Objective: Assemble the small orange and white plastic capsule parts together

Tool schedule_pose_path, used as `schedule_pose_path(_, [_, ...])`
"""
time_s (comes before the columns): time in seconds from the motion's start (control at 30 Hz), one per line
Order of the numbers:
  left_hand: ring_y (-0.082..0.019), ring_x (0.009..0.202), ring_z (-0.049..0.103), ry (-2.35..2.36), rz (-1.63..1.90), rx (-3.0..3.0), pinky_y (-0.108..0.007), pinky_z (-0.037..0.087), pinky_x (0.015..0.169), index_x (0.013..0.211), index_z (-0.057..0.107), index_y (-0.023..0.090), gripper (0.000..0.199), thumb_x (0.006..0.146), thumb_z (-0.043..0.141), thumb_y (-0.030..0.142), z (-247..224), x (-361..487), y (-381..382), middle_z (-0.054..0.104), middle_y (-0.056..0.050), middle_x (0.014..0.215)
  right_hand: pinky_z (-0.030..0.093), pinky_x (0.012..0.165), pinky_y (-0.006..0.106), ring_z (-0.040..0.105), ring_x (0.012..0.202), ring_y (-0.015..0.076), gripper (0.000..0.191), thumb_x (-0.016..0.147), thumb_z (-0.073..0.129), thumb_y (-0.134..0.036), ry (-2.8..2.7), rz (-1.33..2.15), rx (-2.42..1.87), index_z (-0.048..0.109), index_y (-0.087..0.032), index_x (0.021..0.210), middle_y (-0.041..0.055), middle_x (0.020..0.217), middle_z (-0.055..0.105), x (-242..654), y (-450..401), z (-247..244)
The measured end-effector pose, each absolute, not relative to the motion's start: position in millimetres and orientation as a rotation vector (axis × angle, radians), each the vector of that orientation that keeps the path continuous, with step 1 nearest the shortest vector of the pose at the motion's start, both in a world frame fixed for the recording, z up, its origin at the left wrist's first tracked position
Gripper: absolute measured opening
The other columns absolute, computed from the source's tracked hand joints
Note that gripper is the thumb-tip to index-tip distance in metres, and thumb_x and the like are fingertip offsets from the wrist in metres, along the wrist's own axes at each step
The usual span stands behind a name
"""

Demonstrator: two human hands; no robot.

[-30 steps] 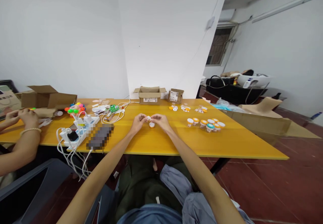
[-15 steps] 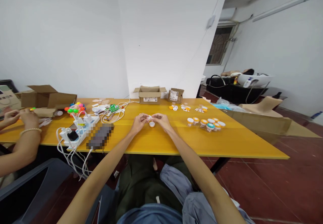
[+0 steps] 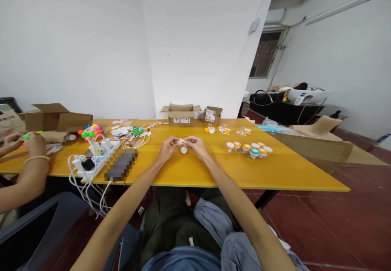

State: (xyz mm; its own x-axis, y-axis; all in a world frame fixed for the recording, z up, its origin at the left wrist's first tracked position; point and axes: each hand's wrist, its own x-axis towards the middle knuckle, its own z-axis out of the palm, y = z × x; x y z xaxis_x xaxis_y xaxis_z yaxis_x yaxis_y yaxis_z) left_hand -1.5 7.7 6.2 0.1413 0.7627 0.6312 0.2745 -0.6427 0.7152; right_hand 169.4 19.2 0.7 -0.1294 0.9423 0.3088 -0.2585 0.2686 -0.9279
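Between my fingertips, above the yellow table [image 3: 171,173], is a small white disc with dark holes or dots [image 3: 181,141]. My left hand [image 3: 166,148] pinches it from the left, and my right hand [image 3: 197,145] grips its right side. Just below the disc stands a small round cup with a white top and an orange rim [image 3: 183,150], touched by neither hand. To the right sits a group of small clear jars with white, orange and teal lids [image 3: 254,153]. Farther back lie loose white and orange round parts [image 3: 226,131].
Two cardboard boxes, an open one [image 3: 181,120] and a smaller one [image 3: 213,115], stand against the wall. On the left are a power strip [image 3: 102,157] with cables, a pixelated dark device [image 3: 121,165] and colourful balls [image 3: 91,132]. Another person's hands [image 3: 33,144] work at far left.
The white disc has turned so that more of its dotted face shows between my fingers. My hands stay in nearly the same place. The other person's hand now shows a green piece.
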Motion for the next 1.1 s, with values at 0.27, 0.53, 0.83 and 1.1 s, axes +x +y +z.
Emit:
schedule_pose_path(0.27, [-0.018, 0.079, 0.058, 1.001, 1.538, 2.045, -0.030, 0.047, 0.072, 0.081, 0.070, 0.023, 0.011, 0.078, 0.072, 0.034, 7.4, -2.2, 7.4, 0.064, -0.002, 0.083, 0.058, 0.076, 0.037, 0.071, 0.069, 0.0212, 0.036, 0.047, 0.089, -0.045, -1.286, 1.252, -0.733, 0.071, -0.021, 0.067, 0.0026, 0.070, 0.074, 168.3, 17.9, -0.2])
schedule_pose_path(0.53, [-0.016, 0.074, 0.058, 0.977, 1.510, 2.024, -0.029, 0.046, 0.070, 0.081, 0.068, 0.023, 0.007, 0.078, 0.069, 0.028, 5.0, -0.8, 8.0, 0.065, 0.000, 0.079, 0.059, 0.077, 0.037, 0.070, 0.069, 0.0208, 0.036, 0.047, 0.089, -0.046, -1.304, 1.255, -0.740, 0.071, -0.021, 0.067, 0.0025, 0.070, 0.074, 168.5, 16.9, -0.1])
schedule_pose_path(0.83, [-0.016, 0.072, 0.058, 1.002, 1.507, 2.011, -0.029, 0.048, 0.070, 0.080, 0.068, 0.022, 0.012, 0.077, 0.072, 0.033, 3.4, -1.2, 9.5, 0.065, 0.000, 0.076, 0.057, 0.077, 0.037, 0.070, 0.073, 0.0216, 0.030, 0.052, 0.086, -0.041, -1.349, 1.240, -0.744, 0.073, -0.021, 0.070, 0.0031, 0.073, 0.075, 170.0, 18.8, -1.2])
schedule_pose_path(1.1, [-0.016, 0.070, 0.059, 0.992, 1.506, 1.991, -0.030, 0.050, 0.071, 0.078, 0.067, 0.022, 0.012, 0.074, 0.074, 0.031, 2.8, -1.3, 10.0, 0.065, 0.000, 0.075, 0.056, 0.076, 0.036, 0.069, 0.075, 0.0206, 0.027, 0.049, 0.086, -0.033, -1.390, 1.193, -0.735, 0.072, -0.022, 0.070, 0.0019, 0.075, 0.075, 169.1, 19.4, -1.7])
